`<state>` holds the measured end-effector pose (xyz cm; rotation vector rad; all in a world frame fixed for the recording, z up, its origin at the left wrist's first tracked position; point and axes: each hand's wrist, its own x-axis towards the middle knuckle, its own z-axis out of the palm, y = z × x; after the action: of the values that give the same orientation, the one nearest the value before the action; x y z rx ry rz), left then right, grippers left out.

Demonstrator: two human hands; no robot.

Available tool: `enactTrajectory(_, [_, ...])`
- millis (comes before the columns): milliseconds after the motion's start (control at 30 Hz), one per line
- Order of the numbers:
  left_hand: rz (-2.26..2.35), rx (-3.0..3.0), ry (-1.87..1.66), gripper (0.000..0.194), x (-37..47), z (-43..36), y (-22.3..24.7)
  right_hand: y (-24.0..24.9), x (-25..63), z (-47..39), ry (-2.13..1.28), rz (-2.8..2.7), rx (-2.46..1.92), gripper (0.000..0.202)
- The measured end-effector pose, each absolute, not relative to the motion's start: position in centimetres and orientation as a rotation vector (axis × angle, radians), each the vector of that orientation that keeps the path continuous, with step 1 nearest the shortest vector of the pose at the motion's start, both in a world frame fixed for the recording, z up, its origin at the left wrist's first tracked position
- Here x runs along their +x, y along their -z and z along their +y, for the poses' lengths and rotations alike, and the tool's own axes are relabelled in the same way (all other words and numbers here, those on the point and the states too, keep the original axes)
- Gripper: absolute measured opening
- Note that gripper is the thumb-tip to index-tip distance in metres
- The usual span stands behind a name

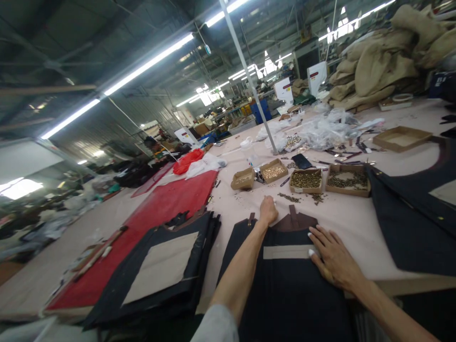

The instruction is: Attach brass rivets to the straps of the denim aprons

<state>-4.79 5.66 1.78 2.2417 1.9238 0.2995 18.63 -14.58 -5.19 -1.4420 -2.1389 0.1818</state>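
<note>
A dark cloth piece with a beige strip and brown trim lies flat in front of me; it looks like an apron. My right hand rests on its right side, fingers spread and fingertips near the end of the strip. At the upper edge, left of the brown tab, my left hand is closed with fingers curled in. Whatever it holds, if anything, is hidden. Beyond it stand small boxes of metal fittings: a box of copper-coloured pieces and a box of brass-coloured pieces.
Stacked dark pieces with a beige patch lie left, partly over red material. Another dark piece lies right. Further back are a phone, a cardboard tray, plastic bags, a metal pole and heaped tan cloth.
</note>
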Motion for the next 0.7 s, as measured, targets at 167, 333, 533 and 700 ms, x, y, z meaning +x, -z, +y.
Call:
enactTrajectory(167, [1.598,2.097,-0.595,0.021,-2.7,0.4,-0.4,4.6,18.7,-14.7,-0.209,-2.127,-1.440,0.056])
enactTrajectory(333, [1.609,2.043,-0.603,0.022,-1.4,-1.2,1.0,4.6,18.9,-14.8,-0.214,-2.131,-1.440,0.055])
enactTrajectory(533, [1.714,2.044,-0.531,0.021,-0.8,-0.1,1.4,4.8,18.8,-15.0,-0.206,-2.114,-1.430,0.054])
enactTrajectory(700, [1.855,1.870,-0.491,0.015,-0.1,1.3,0.8,5.0,18.8,-15.0,-0.174,-2.138,-1.451,0.055])
